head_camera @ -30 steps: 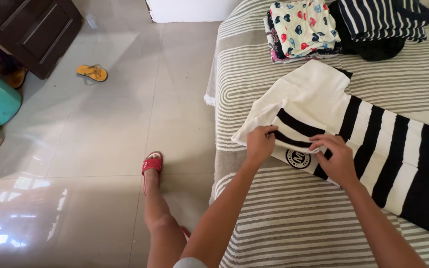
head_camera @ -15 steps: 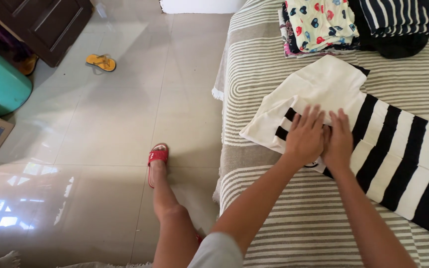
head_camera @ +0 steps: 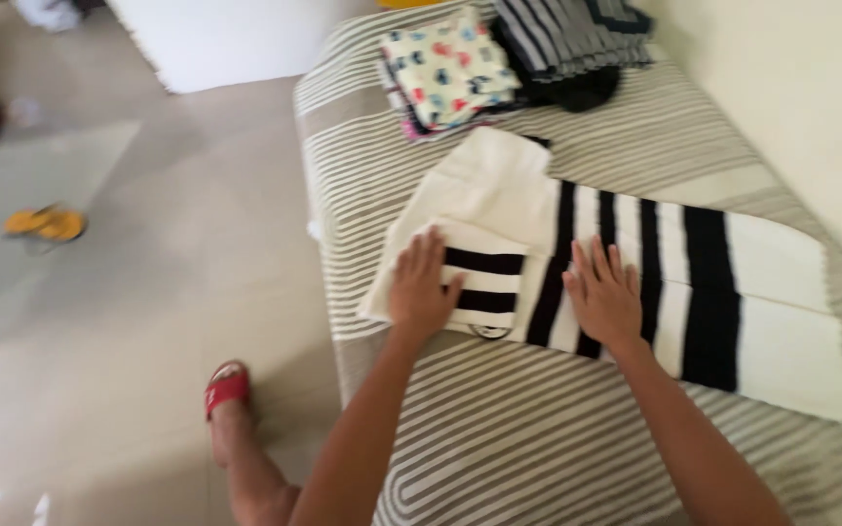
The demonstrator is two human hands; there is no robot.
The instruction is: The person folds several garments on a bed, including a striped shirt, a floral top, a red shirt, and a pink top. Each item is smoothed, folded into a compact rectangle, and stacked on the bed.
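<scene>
Black-and-white striped garment (head_camera: 635,282) lies flat on the striped bed cover (head_camera: 538,458), spread under both hands and running off to the right of them. Left hand (head_camera: 419,284) is flat, fingers spread, palm down on the folded-over sleeve end. Right hand (head_camera: 604,297) is also flat and open, pressing the body panel just beside it. Hands are apart, gripping nothing, only pressing cloth.

Step, as I read it: smoothing a fold that has been laid in, mid-fold. Next move probably needs a pinch on an edge of the long striped section right of the right hand, lifted over toward the hands without dragging the flattened part.

Beyond the fingertips: stack of folded clothes (head_camera: 450,78), patterned piece on top, and a dark striped pile (head_camera: 567,39) next to it. Left of the left hand, below the bed edge: foot in a red slipper (head_camera: 226,390), and farther off a yellow sandal (head_camera: 46,224) on the tiled floor (head_camera: 148,321).

Frame is motion-blurred. A round mark under the left wrist is mostly covered. Garment type unclear. Dark pile is cut by the top edge.
</scene>
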